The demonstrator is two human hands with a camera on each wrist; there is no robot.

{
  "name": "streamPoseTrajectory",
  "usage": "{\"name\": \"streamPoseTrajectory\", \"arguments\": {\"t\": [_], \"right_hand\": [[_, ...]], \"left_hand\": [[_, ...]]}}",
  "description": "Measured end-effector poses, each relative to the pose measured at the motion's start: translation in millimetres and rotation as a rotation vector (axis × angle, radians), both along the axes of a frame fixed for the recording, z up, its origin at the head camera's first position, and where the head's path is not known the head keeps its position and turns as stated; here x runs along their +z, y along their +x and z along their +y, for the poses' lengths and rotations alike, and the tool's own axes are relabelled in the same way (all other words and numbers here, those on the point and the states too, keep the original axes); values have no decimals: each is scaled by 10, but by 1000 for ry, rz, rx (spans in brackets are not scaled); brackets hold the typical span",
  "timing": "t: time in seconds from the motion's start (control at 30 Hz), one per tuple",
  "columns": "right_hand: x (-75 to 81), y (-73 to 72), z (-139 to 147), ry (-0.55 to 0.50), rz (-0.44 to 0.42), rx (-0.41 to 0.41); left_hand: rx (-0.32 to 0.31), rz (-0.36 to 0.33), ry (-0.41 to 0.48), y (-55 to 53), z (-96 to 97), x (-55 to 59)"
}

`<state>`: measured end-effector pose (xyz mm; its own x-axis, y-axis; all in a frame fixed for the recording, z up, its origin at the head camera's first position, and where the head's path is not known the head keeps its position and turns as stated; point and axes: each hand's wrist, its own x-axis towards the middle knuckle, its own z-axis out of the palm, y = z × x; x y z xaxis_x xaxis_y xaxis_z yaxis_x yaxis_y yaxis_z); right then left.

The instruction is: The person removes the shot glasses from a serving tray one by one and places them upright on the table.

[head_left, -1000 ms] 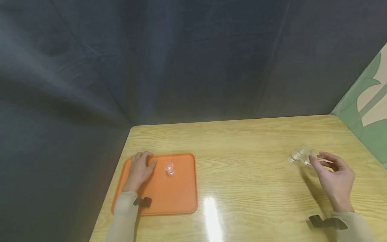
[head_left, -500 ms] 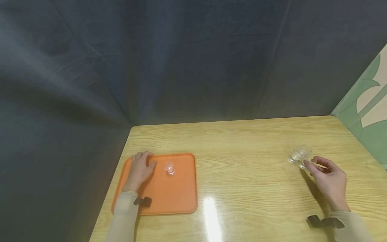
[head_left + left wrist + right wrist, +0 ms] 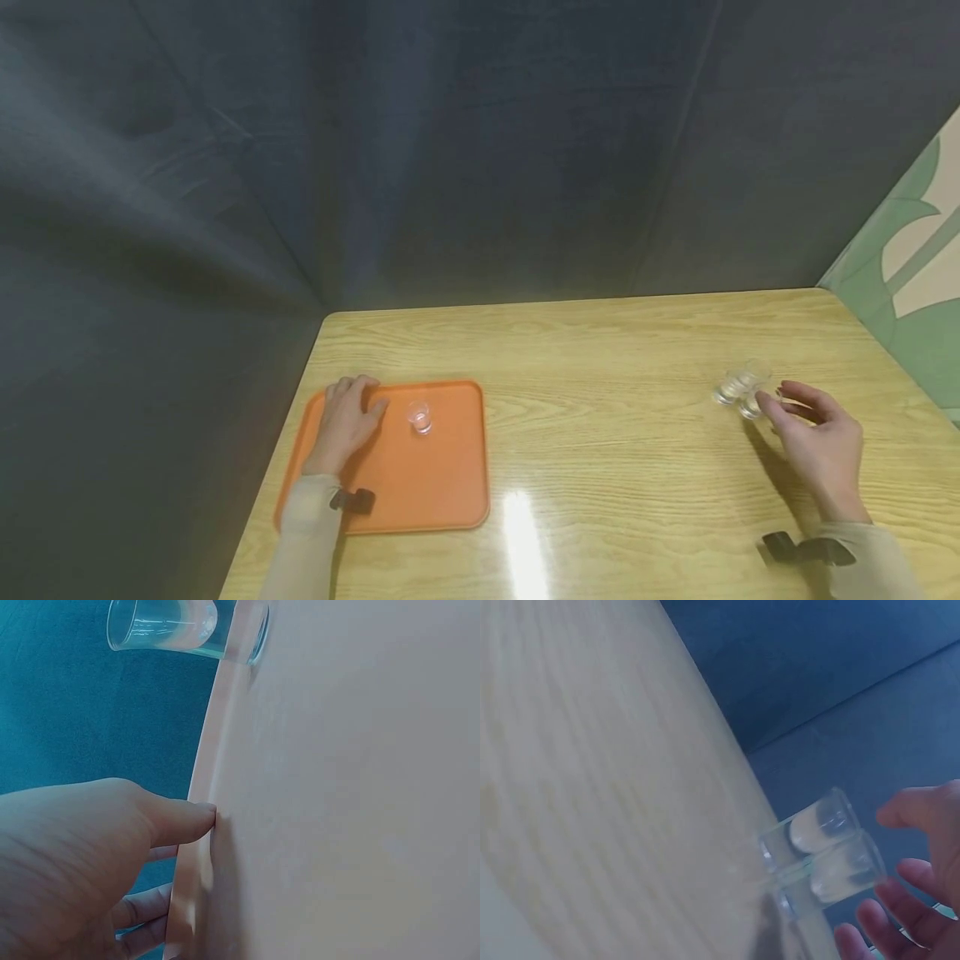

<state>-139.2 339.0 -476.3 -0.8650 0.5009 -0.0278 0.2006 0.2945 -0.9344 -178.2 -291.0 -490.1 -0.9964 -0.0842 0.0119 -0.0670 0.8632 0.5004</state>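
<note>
At the tray's far left side my left hand (image 3: 347, 425) grips the rim of the orange tray (image 3: 442, 508). In the left wrist view the thumb (image 3: 187, 819) lies on the inner side of the rim, with the other fingers partly hidden beyond it. A small clear glass (image 3: 422, 420) stands upright on the tray, right of that hand. On the wooden table at the right, two more small glasses (image 3: 823, 826) stand side by side. My right hand (image 3: 821, 446) is at the nearer glass (image 3: 844, 876), thumb and fingers spread apart around its rim side.
Dark curtains (image 3: 510, 167) rise behind the table (image 3: 585, 350) and along its left side. A green and beige patterned panel (image 3: 918, 275) borders the right edge. A bright light reflection (image 3: 523, 542) shows on the tabletop between tray and right hand.
My right hand has moved left with the nearer glass, bringing it beside the other one, and its fingers have then loosened from it. My left hand and the tray have stayed put.
</note>
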Motion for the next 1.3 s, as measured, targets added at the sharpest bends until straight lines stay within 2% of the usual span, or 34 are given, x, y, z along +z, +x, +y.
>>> {"name": "streamPoseTrajectory", "arguments": {"t": [0.17,0.27,0.37,0.47,0.57,0.73,0.83,1.13,1.3], "right_hand": [[115,-32,-62,96,17,-68],[192,-43,-137,125,20,-82],[248,-56,-273,155,72,-93],[284,-62,-417,191,141,-64],[313,-61,-515,200,184,16],[372,-41,-631,207,185,208],[382,-40,-738,226,193,289],[280,-75,-1142,295,252,438],[274,-86,-1387,266,236,508]], "left_hand": [[0,3,3,-1,-8,-3],[-2,5,9,3,-7,-2],[-4,7,13,5,-7,0],[-5,14,10,0,-9,-1],[-8,15,9,-5,-8,-3],[-11,14,13,2,-7,0],[-14,18,13,10,-11,-4],[-18,26,11,17,-11,-6],[-14,25,12,10,-10,1]]}}
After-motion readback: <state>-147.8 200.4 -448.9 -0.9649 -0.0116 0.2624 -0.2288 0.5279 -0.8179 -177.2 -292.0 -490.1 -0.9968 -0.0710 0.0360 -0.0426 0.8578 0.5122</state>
